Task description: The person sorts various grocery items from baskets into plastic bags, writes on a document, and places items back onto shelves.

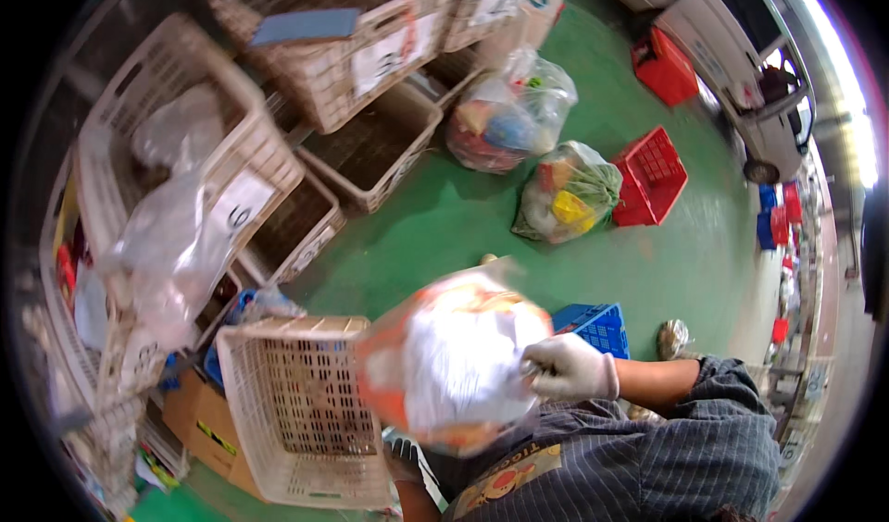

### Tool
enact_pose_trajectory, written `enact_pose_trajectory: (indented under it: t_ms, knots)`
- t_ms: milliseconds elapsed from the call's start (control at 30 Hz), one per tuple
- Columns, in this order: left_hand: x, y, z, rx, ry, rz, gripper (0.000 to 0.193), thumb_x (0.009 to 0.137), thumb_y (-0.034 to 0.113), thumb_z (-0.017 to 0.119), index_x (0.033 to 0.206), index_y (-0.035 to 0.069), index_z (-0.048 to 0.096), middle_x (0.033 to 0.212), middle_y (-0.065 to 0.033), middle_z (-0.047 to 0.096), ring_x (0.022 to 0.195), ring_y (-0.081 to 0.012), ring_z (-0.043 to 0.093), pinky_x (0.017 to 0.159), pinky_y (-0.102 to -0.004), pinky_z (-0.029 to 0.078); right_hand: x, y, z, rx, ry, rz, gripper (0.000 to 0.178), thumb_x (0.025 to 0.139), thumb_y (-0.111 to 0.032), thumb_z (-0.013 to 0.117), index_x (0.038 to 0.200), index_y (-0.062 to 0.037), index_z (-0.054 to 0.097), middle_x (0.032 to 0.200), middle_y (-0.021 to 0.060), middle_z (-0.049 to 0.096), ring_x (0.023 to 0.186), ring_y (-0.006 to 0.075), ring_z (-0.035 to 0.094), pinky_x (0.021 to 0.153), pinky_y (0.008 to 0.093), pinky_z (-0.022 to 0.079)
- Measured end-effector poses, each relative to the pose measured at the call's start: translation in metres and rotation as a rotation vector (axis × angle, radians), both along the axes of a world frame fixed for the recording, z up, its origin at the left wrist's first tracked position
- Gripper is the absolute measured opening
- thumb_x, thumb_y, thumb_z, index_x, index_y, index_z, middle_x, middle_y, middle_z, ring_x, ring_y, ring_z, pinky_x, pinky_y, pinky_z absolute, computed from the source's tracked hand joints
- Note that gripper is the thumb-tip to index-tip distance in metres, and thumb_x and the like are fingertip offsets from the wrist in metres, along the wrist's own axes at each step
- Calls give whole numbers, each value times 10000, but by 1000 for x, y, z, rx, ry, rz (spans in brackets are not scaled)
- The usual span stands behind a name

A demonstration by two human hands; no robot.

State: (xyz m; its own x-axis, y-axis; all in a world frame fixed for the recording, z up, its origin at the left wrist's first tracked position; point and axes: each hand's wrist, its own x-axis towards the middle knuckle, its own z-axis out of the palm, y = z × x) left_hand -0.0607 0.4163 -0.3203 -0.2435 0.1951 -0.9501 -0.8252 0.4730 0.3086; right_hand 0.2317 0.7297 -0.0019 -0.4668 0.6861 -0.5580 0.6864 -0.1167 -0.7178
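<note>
My right hand (576,366), in a whitish glove, is closed on the edge of a white paper sheet (468,365) and the orange-and-white plastic bag (384,355) with it. Motion blurs the bag, and I cannot make out its contents. My left hand (402,455), which looks gloved with dark and pale parts, is low beside the right rim of a beige slotted plastic crate (306,328). The bag hides part of that hand, so whether it grips the rim cannot be seen. The crate's open side faces me.
Beige numbered crates (324,68) fill a rack on the left, one with clear plastic bags (176,235) hanging out. On the green floor sit filled clear bags (565,193), a red crate (651,178) and a blue crate (593,328). A van (732,50) stands at the far right.
</note>
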Motion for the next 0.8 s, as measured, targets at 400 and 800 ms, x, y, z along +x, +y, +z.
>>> enact_pose_trajectory:
  t_ms: [400,800]
  knots:
    - [104,-9,-20,-158,-119,-190,601,876,482,538,1328,104,414,1229,-144,516,1114,-308,504,961,-482,412,378,156,-200,-19,-252,-1073,286,804,-236,552,767,47,581,627,52,529,611,136,496,534,314,395]
    - [270,145,64,-432,-34,-477,468,952,220,480,1375,70,346,1268,-189,475,1173,-327,488,969,-444,444,539,394,-452,409,-385,-1320,385,815,-265,567,1069,20,524,851,182,611,794,291,590,763,381,458]
